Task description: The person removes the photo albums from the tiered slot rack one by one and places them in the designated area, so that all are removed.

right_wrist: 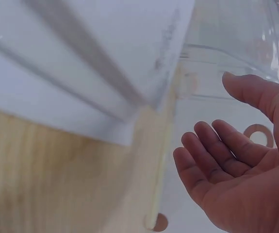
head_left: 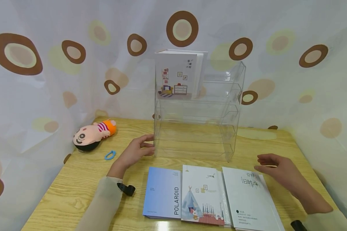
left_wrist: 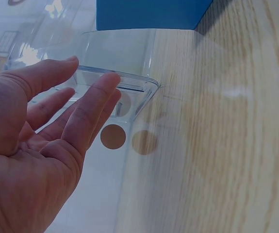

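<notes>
A clear tiered acrylic rack (head_left: 196, 147) stands upright near the back of the table. In its top tier, at the left side, leans a white book (head_left: 176, 75) with a furniture drawing on the cover. My left hand (head_left: 135, 150) is at the rack's lower left edge, its fingertips overlapping the side panel and its fingers loosely bent around no object. The right hand (head_left: 283, 170) hovers beside the right-hand white book (head_left: 252, 199), fingers relaxed and palm bare in the right wrist view. Left of that book lie a tent-picture book (head_left: 202, 199) and a blue POLAROID book (head_left: 162, 192).
At the back left lies a plush doll (head_left: 89, 136) with a striped top. A small blue ring-shaped item (head_left: 110, 155) sits in front of it. Circle-patterned cloth (head_left: 118, 64) hangs behind and beside the wooden table (head_left: 75, 199).
</notes>
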Available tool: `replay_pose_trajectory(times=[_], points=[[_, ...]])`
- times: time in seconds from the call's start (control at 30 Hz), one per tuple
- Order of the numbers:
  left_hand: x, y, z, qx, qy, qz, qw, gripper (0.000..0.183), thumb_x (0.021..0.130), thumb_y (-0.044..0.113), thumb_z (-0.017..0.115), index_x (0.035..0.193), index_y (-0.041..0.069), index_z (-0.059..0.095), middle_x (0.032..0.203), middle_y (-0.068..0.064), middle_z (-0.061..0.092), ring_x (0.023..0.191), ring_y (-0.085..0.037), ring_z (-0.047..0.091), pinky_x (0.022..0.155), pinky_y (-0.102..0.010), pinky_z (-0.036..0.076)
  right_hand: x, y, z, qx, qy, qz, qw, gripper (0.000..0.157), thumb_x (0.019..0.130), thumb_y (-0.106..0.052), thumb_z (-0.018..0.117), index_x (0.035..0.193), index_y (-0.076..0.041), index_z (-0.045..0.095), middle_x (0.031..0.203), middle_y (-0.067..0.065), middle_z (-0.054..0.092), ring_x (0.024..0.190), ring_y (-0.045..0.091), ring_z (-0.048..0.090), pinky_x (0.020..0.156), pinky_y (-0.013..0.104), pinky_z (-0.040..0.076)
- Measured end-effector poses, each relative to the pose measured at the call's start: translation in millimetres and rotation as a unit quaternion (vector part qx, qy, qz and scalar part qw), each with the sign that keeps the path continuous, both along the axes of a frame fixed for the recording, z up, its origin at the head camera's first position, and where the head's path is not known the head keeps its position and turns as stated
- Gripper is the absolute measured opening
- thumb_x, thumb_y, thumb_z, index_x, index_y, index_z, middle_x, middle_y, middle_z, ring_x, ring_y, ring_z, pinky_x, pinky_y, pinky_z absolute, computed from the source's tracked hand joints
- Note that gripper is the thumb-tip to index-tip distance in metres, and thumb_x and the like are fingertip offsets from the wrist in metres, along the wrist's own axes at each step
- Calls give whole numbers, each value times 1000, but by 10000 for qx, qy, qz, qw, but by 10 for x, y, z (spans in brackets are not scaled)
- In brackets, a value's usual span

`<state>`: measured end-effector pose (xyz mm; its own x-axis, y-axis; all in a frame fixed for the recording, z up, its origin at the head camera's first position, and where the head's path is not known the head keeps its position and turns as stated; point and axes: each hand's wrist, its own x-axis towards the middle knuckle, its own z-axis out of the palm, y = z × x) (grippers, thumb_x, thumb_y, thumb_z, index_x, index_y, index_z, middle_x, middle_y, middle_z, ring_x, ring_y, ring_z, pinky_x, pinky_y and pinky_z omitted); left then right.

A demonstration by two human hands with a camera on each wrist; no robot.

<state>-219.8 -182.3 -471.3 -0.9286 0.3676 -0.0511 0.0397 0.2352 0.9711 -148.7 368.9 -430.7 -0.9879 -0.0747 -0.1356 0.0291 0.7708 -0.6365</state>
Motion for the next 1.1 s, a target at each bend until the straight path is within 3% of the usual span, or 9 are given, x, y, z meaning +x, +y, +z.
replay_pose_trajectory(times=[0.1, 0.2, 0.27, 0.43, 0.53, 0.77, 0.93, 1.1], points=[[4, 2, -21, 17, -27, -2, 10000, 63, 112, 5, 66, 171, 1, 43, 173, -25, 45, 145, -46, 61, 107, -39, 67, -24, -78, 78, -131, 8, 105, 9999, 69, 106, -39, 80, 157, 3, 59, 153, 28, 67, 108, -17, 60, 82, 15, 59], [8, 5, -39, 25, -47, -2, 10000, 63, 112, 6, 66, 171, 1, 42, 173, -25, 45, 144, -46, 61, 106, -38, 67, -60, -170, 168, -188, 75, 231, 9995, 68, 107, -37, 79, 158, 2, 58, 155, 28, 66, 117, -1, 69, 83, 16, 59], [9, 9, -45, 38, -28, -4, 10000, 63, 112, 5, 66, 171, 0, 42, 173, -25, 45, 144, -46, 62, 106, -39, 67, -95, -237, 234, -260, 156, 292, 9991, 65, 107, -35, 79, 158, 1, 59, 155, 27, 66, 118, 1, 70, 83, 15, 59], [2, 12, -56, 36, -48, 50, 10000, 63, 112, 5, 66, 171, 2, 43, 173, -24, 46, 143, -44, 63, 106, -38, 68, -217, -428, 411, -486, 358, 340, 9976, 63, 108, -34, 78, 159, -2, 59, 155, 26, 66, 106, -22, 59, 85, 12, 59], [1, 6, -61, 31, -53, 41, 10000, 63, 112, 5, 66, 170, 1, 43, 173, -25, 45, 144, -44, 62, 106, -39, 67, -300, -560, 527, -560, 477, 300, 9968, 63, 109, -36, 77, 159, -2, 59, 153, 25, 67, 104, -22, 59, 86, 10, 58], [5, -8, -49, 42, -29, 54, 10000, 63, 112, 4, 67, 170, 0, 43, 173, -25, 45, 143, -45, 62, 107, -41, 67, -479, -926, 826, -694, 631, 233, 9953, 67, 108, -46, 76, 161, -9, 58, 152, 19, 68, 112, -6, 62, 88, 6, 54], [-11, -4, -20, 23, 13, 53, 10000, 62, 112, 4, 67, 170, 2, 45, 172, -24, 46, 143, -43, 63, 106, -39, 68, -616, -1168, 1047, -891, 829, 360, 9919, 66, 109, -45, 75, 164, -14, 56, 153, 14, 68, 115, -4, 65, 90, 6, 52], [-5, -3, 17, 23, -1, 69, 10000, 62, 112, 3, 66, 169, 1, 45, 172, -25, 47, 142, -44, 63, 107, -41, 67, -785, -1383, 1236, -998, 1003, 484, 9888, 69, 109, -46, 74, 167, -17, 53, 156, 12, 67, 135, 20, 67, 93, 7, 50]])
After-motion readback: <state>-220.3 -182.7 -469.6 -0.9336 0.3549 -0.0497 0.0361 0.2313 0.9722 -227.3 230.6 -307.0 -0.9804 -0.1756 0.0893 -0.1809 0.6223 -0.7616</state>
